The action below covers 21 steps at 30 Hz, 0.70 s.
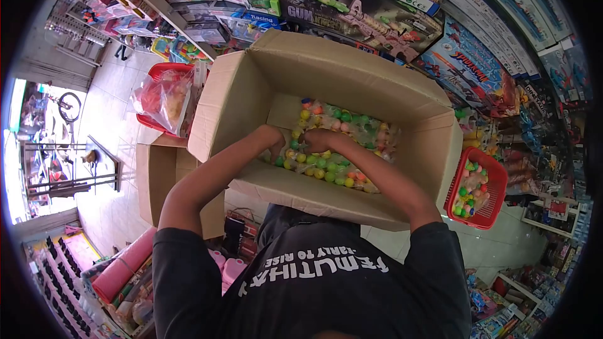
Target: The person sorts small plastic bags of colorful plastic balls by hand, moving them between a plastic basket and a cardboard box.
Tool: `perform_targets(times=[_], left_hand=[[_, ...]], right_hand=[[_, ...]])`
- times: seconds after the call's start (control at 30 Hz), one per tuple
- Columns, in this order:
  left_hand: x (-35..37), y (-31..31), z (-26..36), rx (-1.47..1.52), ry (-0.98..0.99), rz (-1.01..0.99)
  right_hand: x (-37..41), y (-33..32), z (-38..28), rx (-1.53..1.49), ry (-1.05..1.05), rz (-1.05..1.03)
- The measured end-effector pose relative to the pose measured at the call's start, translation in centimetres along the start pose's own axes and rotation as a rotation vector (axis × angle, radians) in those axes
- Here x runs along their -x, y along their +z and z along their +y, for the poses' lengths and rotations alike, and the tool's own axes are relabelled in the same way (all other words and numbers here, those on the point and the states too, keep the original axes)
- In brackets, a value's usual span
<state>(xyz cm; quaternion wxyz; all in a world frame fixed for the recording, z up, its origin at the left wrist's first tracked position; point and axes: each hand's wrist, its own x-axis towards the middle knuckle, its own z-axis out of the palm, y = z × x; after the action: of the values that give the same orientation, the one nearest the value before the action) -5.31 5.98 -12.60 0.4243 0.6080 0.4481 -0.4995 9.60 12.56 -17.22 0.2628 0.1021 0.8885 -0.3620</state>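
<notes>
A large open cardboard box point(352, 78) stands in front of me, with clear bags of small coloured balls point(333, 166) on its bottom. Both my arms reach down into it. My left hand point(272, 140) is at the left side of the balls, fingers pointing down and mostly hidden behind the hand. To its right, my right hand point(318, 140) lies over the bags, its fingers curled in at the left part of the balls. What its fingertips touch or hold is too small to make out.
A red basket point(500, 182) with more coloured balls stands right of the box. At the left, another red basket point(154, 75) holds plastic bags, near a smaller cardboard box point(154, 182). Boxed toys point(358, 16) line the shelves behind.
</notes>
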Motion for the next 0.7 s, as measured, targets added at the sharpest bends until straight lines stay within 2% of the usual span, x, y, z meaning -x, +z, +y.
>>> perform_targets(times=[0.03,0.07,0.1,0.13,0.2,0.23,0.3,0.33,0.4,0.43,0.5,0.53,0.6,0.63,0.7], left_hand=[[0.7,0.5,0.7,0.004,-0.008,0.012],[1.3,1.2,1.4,0.074,0.032,0.148],[1.9,1.7,1.9,0.142,0.074,0.282],[3.0,1.9,2.2,0.14,0.069,0.289],[5.6,2.6,2.9,0.338,0.091,0.585],[7.2,3.3,3.3,0.336,0.094,0.585],[10.9,4.8,4.1,0.571,0.168,1.073],[13.1,5.2,5.1,0.569,0.165,1.087],[16.6,7.1,7.5,1.116,0.379,1.392],[16.8,8.6,8.4,1.107,0.377,1.4],[16.6,11.7,10.2,1.592,0.712,1.49],[16.3,13.3,10.9,1.58,0.722,1.495],[15.1,16.4,11.8,1.745,1.015,1.277],[14.6,17.3,12.3,1.73,1.027,1.277],[13.4,18.9,13.3,1.631,1.015,1.08]], right_hand=[[1.2,-1.2,-0.9,-0.016,0.021,-0.055],[2.2,-2.4,-1.6,-0.032,0.043,-0.108],[2.7,-3.2,-1.9,-0.022,0.043,-0.104],[2.8,-4.0,-2.1,0.027,0.048,-0.089],[3.6,-5.0,-2.8,0.069,0.056,-0.072],[4.3,-5.4,-3.4,0.06,0.017,-0.052],[6.1,-6.3,-4.8,0.067,-0.017,-0.026],[7.4,-6.4,-5.6,0.08,-0.082,0.021],[10.3,-6.4,-7.8,0.097,-0.152,0.074],[12.0,-6.5,-9.0,0.011,-0.233,0.165],[15.3,-6.2,-11.8,-0.068,-0.309,0.271],[17.0,-5.8,-13.3,-0.103,-0.32,0.33],[18.8,-3.4,-15.2,-0.131,-0.325,0.401],[19.4,-1.8,-16.0,-0.246,-0.306,0.377],[19.9,1.7,-17.5,-0.365,-0.28,0.368]])
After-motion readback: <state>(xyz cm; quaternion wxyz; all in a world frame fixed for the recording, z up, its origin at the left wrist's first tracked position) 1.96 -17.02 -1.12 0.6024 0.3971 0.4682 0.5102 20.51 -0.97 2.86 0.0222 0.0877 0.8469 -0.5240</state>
